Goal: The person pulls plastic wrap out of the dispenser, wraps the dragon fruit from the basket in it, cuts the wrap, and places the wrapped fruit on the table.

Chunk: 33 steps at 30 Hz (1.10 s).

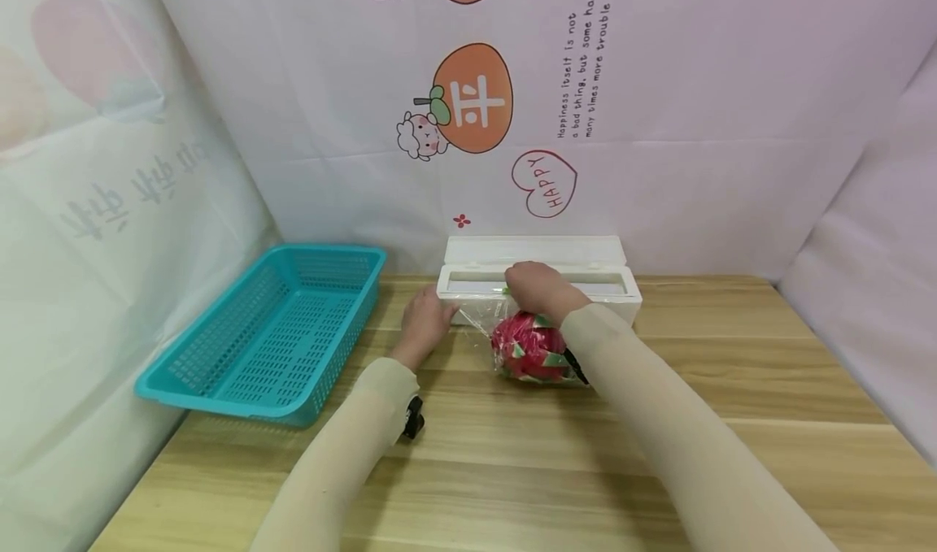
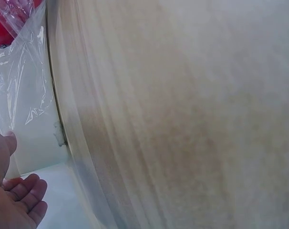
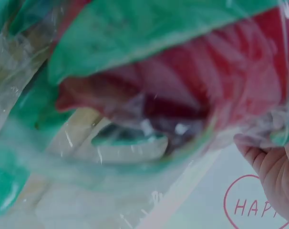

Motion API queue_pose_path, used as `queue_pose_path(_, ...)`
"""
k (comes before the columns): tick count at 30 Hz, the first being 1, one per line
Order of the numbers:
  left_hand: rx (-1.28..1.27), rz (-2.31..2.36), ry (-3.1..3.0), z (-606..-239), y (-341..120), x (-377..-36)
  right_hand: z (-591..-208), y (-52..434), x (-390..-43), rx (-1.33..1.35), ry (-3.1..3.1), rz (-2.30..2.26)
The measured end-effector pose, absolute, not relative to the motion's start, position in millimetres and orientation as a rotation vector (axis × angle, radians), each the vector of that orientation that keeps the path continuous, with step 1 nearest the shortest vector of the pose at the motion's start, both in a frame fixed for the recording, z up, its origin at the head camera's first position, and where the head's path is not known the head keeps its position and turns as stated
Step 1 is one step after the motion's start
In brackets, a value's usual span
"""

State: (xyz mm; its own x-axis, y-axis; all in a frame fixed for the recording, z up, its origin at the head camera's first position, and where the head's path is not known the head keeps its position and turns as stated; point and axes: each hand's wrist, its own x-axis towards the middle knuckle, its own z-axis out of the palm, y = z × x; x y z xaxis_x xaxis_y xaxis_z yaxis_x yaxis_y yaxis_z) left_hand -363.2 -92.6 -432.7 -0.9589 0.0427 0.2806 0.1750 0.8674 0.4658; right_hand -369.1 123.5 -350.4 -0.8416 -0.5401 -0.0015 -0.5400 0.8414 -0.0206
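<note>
**Wrapped dragon fruit at the film dispenser**

Red dragon fruit (image 1: pixel 533 347) with green scales, lying on the wooden tabletop (image 1: pixel 512 454) just near of a white cling-film dispenser (image 1: pixel 538 280), lid up, set against the far wall. Covered in clear cling film (image 1: pixel 476 318) running from the dispenser's slot down over the fruit.

Right hand (image 1: pixel 538 288) resting on the dispenser's front edge above the fruit, fingers bent over a small green slider on the cutting rail; grip apparently closed on that slider, though mostly hidden under the knuckles. In the right wrist view, fruit (image 3: pixel 182 95) filling the picture behind wrinkled film, with fingertips (image 3: pixel 271 164) at the lower right.

Left hand (image 1: pixel 424 318) at the dispenser's left end, fingers straight and pressed flat on the film's edge, grip wide and holding nothing. In the left wrist view, palm (image 2: pixel 13 200) relaxed beside the white casing, film (image 2: pixel 25 81) stretched above.

Teal slotted basket (image 1: pixel 271 332) well to the left on the tabletop. Printed cloth backdrop (image 1: pixel 659 89) with orange fruit cartoons and a "HAPPY" heart behind.
</note>
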Motion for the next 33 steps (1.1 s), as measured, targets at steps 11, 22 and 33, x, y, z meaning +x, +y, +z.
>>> queue_pose_path(11, -0.169, -0.726, -2.783, -433.3, -91.5, -363.7, -351.9, 139.6, -367.3, -0.944, 3.002, -0.090)
queue_pose_path(22, -0.139, -0.687, -2.770, -432.2, -96.2, -361.5, -359.8, 161.7, -367.4, -0.977, 3.054, -0.034)
queue_pose_path(33, -0.171, -0.709, -2.799, -430.5, -93.3, -362.3, -368.1, 180.2, -362.5, -1.076, 3.132, -0.114)
